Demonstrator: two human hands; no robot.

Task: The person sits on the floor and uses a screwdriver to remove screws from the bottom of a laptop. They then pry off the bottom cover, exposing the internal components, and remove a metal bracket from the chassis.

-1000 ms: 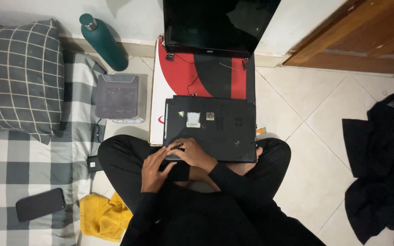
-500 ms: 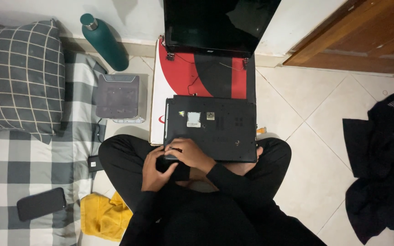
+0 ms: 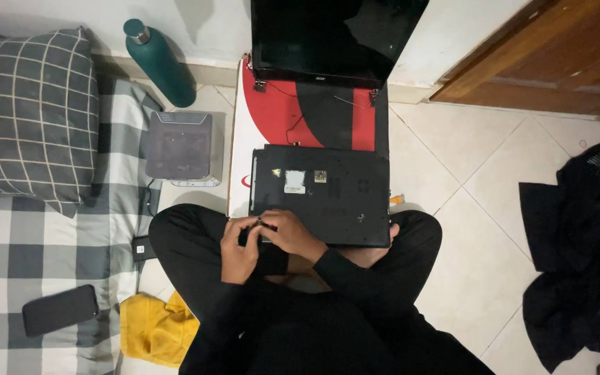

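Note:
A black laptop base (image 3: 328, 198) lies bottom up across my crossed legs and a red and black flat box (image 3: 293, 114). Both hands meet at its near left corner. My left hand (image 3: 237, 251) curls around that corner from the left. Fingers together, my right hand (image 3: 292, 235) pinches a small thin tool at the base's edge; the tool is mostly hidden. The detached black screen (image 3: 335, 38) leans against the wall beyond the box, with thin wires trailing from its hinges.
A grey box-shaped device (image 3: 180, 147) stands left of the red box, a teal bottle (image 3: 161, 64) behind it. On the left lie a checked mattress (image 3: 8, 250), a grid-pattern pillow (image 3: 29, 114), a dark phone (image 3: 60, 310) and a yellow cloth (image 3: 154, 328). Dark clothes (image 3: 581, 250) are piled right; a wooden door (image 3: 557, 62) is at top right.
Both hands dipped toward my lap half a second ago and have come back up to the base's near left corner. The laptop base has not moved.

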